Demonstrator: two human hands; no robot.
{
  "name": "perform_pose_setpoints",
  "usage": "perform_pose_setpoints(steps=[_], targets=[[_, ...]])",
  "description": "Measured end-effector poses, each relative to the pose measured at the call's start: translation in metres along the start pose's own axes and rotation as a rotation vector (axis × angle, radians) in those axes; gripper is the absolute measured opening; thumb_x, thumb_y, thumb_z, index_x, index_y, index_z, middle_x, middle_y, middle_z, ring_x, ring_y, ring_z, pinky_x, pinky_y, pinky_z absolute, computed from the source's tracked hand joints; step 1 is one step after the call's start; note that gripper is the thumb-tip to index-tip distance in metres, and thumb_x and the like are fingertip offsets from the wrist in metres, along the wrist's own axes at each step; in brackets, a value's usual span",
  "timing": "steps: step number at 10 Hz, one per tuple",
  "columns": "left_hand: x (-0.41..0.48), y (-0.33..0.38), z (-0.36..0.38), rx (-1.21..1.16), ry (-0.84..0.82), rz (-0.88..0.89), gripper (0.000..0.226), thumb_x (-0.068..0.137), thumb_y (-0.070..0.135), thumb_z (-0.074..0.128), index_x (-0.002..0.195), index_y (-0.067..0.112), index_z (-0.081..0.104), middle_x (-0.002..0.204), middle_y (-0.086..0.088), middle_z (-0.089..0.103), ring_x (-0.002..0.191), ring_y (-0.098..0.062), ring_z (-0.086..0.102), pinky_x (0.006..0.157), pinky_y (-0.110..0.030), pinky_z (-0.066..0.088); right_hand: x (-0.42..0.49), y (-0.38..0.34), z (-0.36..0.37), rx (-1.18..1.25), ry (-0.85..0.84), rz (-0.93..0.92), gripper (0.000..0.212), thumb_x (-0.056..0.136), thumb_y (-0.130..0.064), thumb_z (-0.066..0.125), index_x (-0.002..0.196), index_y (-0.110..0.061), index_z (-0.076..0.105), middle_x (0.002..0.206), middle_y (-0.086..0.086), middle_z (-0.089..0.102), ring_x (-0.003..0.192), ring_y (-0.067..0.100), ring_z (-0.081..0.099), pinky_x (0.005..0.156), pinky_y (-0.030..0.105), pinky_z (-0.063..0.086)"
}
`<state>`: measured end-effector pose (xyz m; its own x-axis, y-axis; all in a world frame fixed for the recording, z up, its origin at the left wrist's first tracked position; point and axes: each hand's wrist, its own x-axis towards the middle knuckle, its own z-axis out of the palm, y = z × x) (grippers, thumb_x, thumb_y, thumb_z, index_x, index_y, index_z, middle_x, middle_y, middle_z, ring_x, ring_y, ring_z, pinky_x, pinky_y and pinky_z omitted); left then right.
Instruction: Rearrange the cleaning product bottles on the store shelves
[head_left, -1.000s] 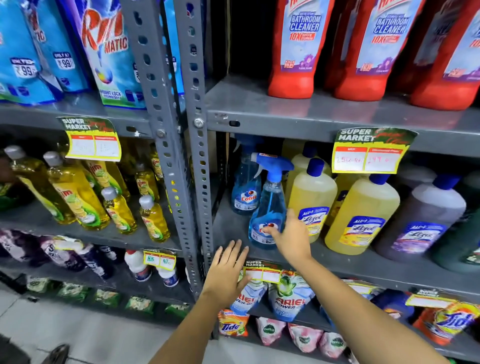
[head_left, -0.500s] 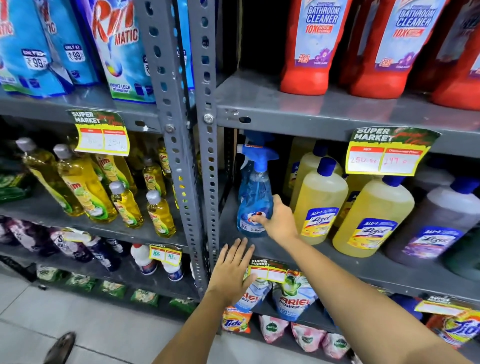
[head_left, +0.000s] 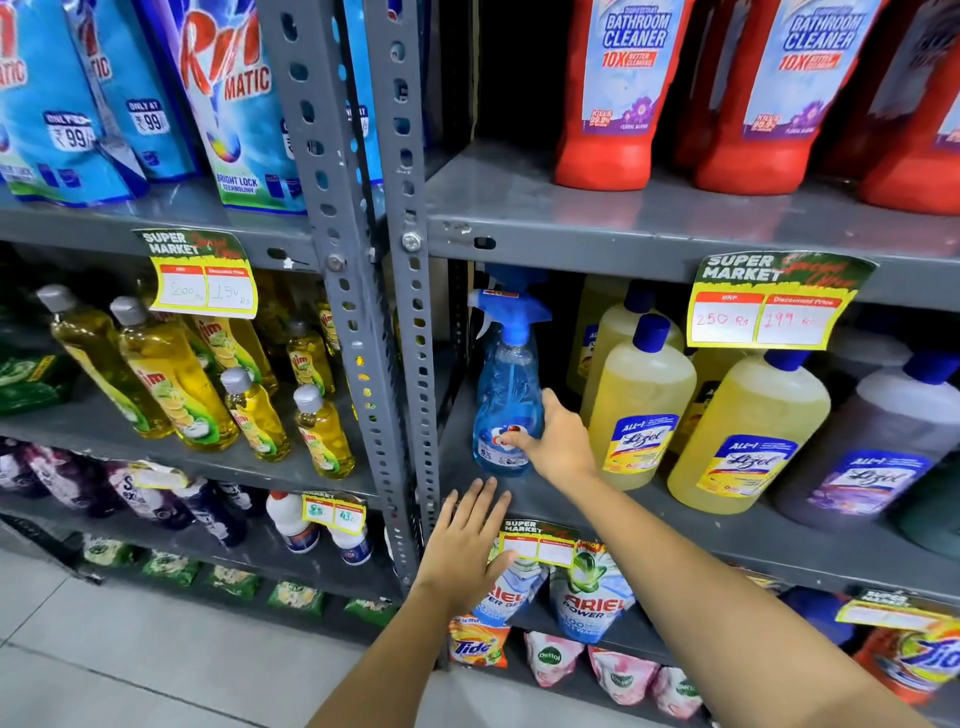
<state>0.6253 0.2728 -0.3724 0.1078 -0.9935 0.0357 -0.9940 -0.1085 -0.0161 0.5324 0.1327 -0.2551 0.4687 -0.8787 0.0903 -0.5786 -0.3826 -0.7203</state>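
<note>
The right hand grips the blue spray bottle, upright at the middle shelf's left end beside the yellow bottles; the left hand lies flat and open, fingers on the shelf edge.

"BATHROOM CLEANER 10X" is printed on the red bottles; below them, "Lizol" on yellow bottles and "250 Rs" on the shelf tag.

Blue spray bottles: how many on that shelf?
2. The front spray bottle stands at the shelf's left end, gripped by the right hand. The second spray bottle is directly behind, only its trigger top showing. More may be hidden.
</note>
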Motion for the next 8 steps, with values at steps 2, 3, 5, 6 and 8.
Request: perform_pose_setpoints(steps=[2, 3, 5, 6, 8], targets=[[-0.0006, 0.0005, -0.0009, -0.006, 0.007, 0.006, 0.077, 0.094, 0.065, 0.013, 0.152, 0.019, -0.008, 0.163, -0.008, -0.004, 0.149, -0.024, -0.009, 0.120, -0.046, -0.007, 0.0006, 0.0007, 0.0015, 0.021, -0.001, 0.003, 0.055, 0.077, -0.030, 0.081, 0.118, -0.015, 0.047, 0.120, 0.009, 0.068, 0.108, 0.027, 0.066, 0.086, 0.042, 0.057], [-0.0006, 0.0008, -0.0021, -0.010, 0.006, 0.003, 0.078, 0.094, 0.066, 0.014, 0.151, 0.019, -0.009, 0.162, -0.007, -0.007, 0.148, -0.023, -0.011, 0.120, -0.046, -0.009, 0.0003, 0.0011, 0.0017, 0.017, -0.007, 0.005, 0.055, 0.079, -0.030, 0.080, 0.119, -0.016, 0.046, 0.122, 0.008, 0.068, 0.109, 0.027, 0.066, 0.086, 0.042, 0.057], [-0.0007, 0.0005, -0.0043, 0.001, -0.009, 0.009, 0.078, 0.094, 0.065, 0.014, 0.152, 0.018, -0.009, 0.163, -0.008, -0.006, 0.148, -0.024, -0.011, 0.120, -0.047, -0.006, -0.0007, 0.0019, 0.0042, -0.015, -0.001, 0.002, 0.053, 0.082, -0.034, 0.076, 0.120, -0.017, 0.044, 0.123, 0.007, 0.067, 0.109, 0.029, 0.066, 0.085, 0.043, 0.057], [0.0002, 0.0011, -0.0041, 0.009, -0.014, -0.002, 0.078, 0.094, 0.065, 0.013, 0.151, 0.018, -0.010, 0.162, -0.008, -0.008, 0.148, -0.024, -0.012, 0.120, -0.047, -0.007, 0.0001, 0.0042, 0.0059, -0.021, 0.000, -0.002, 0.054, 0.082, -0.035, 0.076, 0.120, -0.017, 0.043, 0.123, 0.007, 0.067, 0.109, 0.028, 0.066, 0.084, 0.042, 0.057], [0.0042, 0.0061, 0.0012, 0.019, -0.048, -0.019, 0.085, 0.091, 0.071, 0.011, 0.151, 0.016, -0.011, 0.162, -0.009, -0.012, 0.147, -0.027, -0.016, 0.114, -0.047, -0.018, 0.0008, 0.0030, 0.0056, 0.044, -0.028, 0.023, 0.056, 0.083, -0.031, 0.076, 0.124, -0.017, 0.042, 0.126, 0.008, 0.065, 0.113, 0.028, 0.064, 0.089, 0.042, 0.056]])
